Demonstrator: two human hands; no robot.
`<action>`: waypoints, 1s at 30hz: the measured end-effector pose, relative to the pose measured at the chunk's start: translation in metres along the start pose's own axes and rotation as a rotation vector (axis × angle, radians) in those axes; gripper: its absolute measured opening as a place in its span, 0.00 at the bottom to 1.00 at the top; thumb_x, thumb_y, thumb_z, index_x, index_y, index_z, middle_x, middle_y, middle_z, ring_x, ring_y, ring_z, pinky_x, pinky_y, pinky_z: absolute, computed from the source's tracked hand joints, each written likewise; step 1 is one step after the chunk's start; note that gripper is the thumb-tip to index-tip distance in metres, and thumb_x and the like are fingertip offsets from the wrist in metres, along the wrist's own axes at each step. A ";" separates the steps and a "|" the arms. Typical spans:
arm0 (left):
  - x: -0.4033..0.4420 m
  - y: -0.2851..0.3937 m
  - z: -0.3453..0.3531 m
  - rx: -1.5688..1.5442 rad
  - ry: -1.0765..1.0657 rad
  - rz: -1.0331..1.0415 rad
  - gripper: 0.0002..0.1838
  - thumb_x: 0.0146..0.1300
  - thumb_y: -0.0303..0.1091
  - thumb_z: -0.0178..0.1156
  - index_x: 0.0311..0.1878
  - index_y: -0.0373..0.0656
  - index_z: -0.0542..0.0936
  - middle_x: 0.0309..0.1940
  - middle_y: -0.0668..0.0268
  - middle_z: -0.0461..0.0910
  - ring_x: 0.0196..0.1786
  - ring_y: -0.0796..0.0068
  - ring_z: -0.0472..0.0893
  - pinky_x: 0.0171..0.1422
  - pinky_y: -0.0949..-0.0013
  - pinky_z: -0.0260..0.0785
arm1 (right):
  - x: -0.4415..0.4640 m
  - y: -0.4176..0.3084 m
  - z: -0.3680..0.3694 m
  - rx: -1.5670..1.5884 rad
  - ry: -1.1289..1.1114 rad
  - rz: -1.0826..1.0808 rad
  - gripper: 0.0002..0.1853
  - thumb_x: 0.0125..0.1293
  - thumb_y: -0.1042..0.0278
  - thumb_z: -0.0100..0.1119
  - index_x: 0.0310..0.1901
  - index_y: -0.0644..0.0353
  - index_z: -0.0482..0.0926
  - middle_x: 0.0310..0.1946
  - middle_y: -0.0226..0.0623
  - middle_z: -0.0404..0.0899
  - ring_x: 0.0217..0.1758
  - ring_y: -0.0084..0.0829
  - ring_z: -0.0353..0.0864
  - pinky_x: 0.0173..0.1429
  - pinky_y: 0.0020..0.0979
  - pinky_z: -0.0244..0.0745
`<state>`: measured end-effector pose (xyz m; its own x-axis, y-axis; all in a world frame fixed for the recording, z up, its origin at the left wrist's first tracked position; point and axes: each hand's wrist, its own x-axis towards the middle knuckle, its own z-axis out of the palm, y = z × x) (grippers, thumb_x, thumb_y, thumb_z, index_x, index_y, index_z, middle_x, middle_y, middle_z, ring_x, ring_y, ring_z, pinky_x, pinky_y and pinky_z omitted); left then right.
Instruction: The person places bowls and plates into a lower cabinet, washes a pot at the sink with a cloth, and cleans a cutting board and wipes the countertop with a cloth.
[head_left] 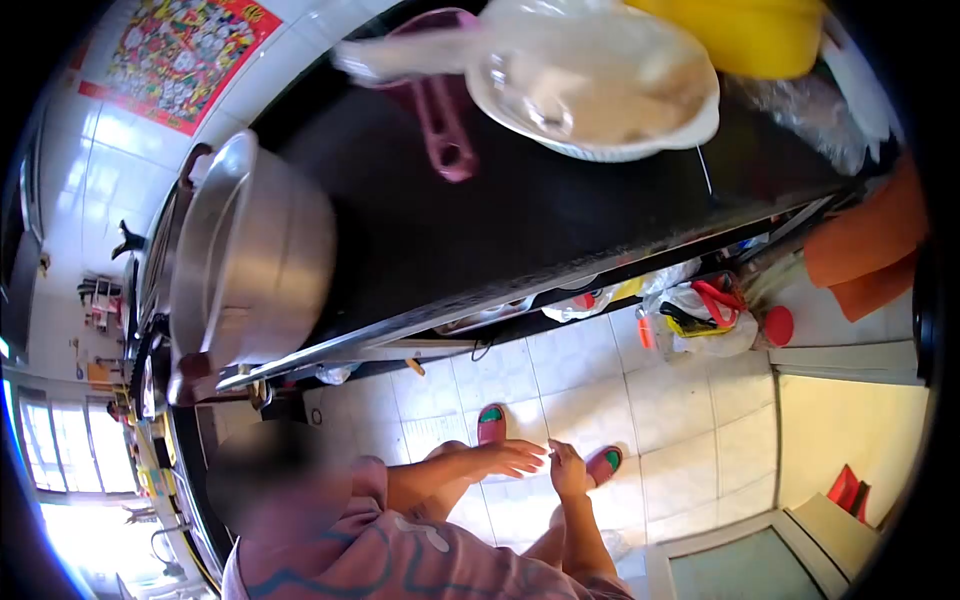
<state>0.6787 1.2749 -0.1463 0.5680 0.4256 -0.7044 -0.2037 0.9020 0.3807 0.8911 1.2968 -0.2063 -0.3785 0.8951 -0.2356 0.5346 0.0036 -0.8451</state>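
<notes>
My left hand [510,458] is held out low in front of me, palm down, with its fingers stretched toward my right hand. Close beside it, my right hand [566,468] has its fingers curled and drawn together. Whether anything small is between those fingers is too small to tell. Both hands are over the tiled floor, below the dark countertop [430,240] and apart from it. On the counter, a white oval dish [600,150] holds something beige under clear plastic. A purple-pink handled utensil [445,140] lies next to the dish, partly covered by plastic.
A large metal pot [275,260] stands at the counter's left end. A yellow container [745,35] and a crumpled plastic bag [815,115] are at the right. Bags of goods [705,310] sit on the floor under the counter. An orange cloth [865,240] hangs at the right.
</notes>
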 end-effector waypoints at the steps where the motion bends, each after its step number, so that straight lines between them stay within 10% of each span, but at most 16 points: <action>1: 0.000 -0.026 -0.023 0.007 0.014 -0.002 0.30 0.67 0.50 0.53 0.70 0.51 0.65 0.63 0.66 0.73 0.65 0.71 0.72 0.67 0.60 0.62 | -0.006 -0.011 -0.011 0.029 0.023 0.031 0.16 0.61 0.82 0.51 0.49 0.57 0.79 0.40 0.46 0.82 0.39 0.39 0.85 0.41 0.37 0.79; 13: -0.303 0.027 0.013 0.017 0.663 0.253 0.23 0.64 0.41 0.60 0.61 0.46 0.75 0.50 0.63 0.80 0.51 0.72 0.79 0.52 0.65 0.72 | 0.014 -0.207 -0.163 -0.312 -0.167 -0.086 0.10 0.66 0.70 0.50 0.44 0.61 0.79 0.41 0.48 0.82 0.43 0.47 0.83 0.50 0.40 0.77; 17: -0.343 -0.048 -0.048 0.195 0.949 0.467 0.19 0.59 0.35 0.62 0.54 0.42 0.80 0.36 0.62 0.84 0.38 0.77 0.83 0.43 0.71 0.75 | 0.052 -0.325 -0.161 -0.179 -0.151 -0.074 0.11 0.68 0.69 0.48 0.45 0.61 0.80 0.41 0.43 0.82 0.38 0.35 0.83 0.46 0.34 0.77; 19: -0.383 -0.084 -0.041 0.060 1.171 0.473 0.18 0.58 0.33 0.61 0.53 0.43 0.81 0.34 0.63 0.85 0.38 0.76 0.83 0.43 0.71 0.75 | 0.067 -0.364 -0.145 0.448 -0.100 0.097 0.13 0.70 0.66 0.52 0.50 0.62 0.78 0.42 0.38 0.81 0.38 0.33 0.82 0.43 0.33 0.78; 23: -0.431 -0.146 0.013 -0.486 1.512 0.510 0.19 0.58 0.29 0.58 0.54 0.38 0.79 0.37 0.60 0.84 0.37 0.70 0.82 0.44 0.70 0.74 | 0.088 -0.497 -0.134 0.659 -0.269 0.200 0.44 0.65 0.34 0.52 0.69 0.64 0.58 0.65 0.45 0.65 0.53 0.37 0.76 0.53 0.42 0.75; 30: -0.374 -0.321 0.181 -0.931 1.595 0.319 0.14 0.59 0.32 0.56 0.46 0.37 0.81 0.32 0.63 0.81 0.30 0.73 0.79 0.32 0.70 0.71 | 0.126 -0.550 -0.127 0.681 -0.559 0.309 0.56 0.60 0.27 0.52 0.75 0.58 0.38 0.76 0.49 0.37 0.74 0.51 0.56 0.67 0.56 0.64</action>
<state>0.6762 0.8132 0.1030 -0.6440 -0.2725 -0.7148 -0.7630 0.2964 0.5744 0.6455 1.4637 0.2896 -0.6969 0.4677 -0.5437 0.1806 -0.6192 -0.7642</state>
